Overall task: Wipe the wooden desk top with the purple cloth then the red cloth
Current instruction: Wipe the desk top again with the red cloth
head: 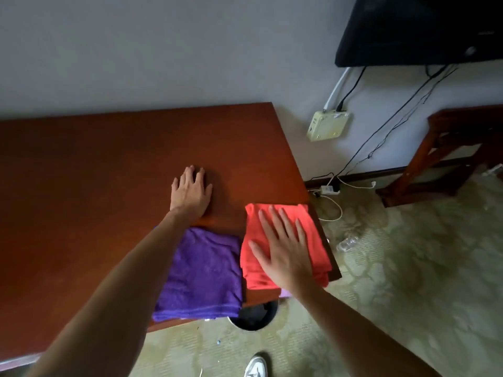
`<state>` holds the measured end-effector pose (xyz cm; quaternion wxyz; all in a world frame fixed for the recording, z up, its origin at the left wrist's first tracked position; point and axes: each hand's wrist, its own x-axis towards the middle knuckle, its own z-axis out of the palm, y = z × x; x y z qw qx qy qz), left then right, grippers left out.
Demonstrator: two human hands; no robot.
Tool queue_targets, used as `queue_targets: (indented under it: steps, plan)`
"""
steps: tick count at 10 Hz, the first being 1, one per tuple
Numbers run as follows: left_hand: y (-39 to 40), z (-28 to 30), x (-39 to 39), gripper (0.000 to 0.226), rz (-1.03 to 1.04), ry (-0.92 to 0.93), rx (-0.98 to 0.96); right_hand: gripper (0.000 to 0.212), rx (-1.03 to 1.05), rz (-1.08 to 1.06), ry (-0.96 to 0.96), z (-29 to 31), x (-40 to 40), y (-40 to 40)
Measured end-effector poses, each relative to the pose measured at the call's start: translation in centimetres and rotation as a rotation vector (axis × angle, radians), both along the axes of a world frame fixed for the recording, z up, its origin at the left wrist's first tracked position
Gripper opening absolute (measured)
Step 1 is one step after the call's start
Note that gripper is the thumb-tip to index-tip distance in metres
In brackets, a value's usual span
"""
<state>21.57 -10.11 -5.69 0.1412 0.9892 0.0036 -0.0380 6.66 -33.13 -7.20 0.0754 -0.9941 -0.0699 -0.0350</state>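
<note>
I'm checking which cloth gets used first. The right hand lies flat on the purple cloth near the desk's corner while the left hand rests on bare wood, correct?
Not quite. In the head view the right hand lies flat on the red cloth, not the purple cloth, which lies untouched beside it. The left hand does rest on the bare wooden desk top.

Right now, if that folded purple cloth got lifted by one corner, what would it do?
The purple cloth looks like soft towelling in loose folds, so it would probably unfold and hang limp. It seems light. Pushed across the smooth desk, it would likely slide or bunch.
</note>
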Motion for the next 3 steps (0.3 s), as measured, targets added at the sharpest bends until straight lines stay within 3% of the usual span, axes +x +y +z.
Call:
queue_targets:
  steps: [2, 3]
  plan:
    - [-1.5, 5.5, -7.4, 0.037, 0.042, -0.061, -0.182, 0.074, 0.027, -0.054, 0.087, 1.4, 0.2, 1.0]
    - [-1.4, 5.5, -13.5, 0.032, 0.054, -0.023, -0.301, 0.061, 0.188, -0.077, 0.053, 2.0, -2.0, 1.2]
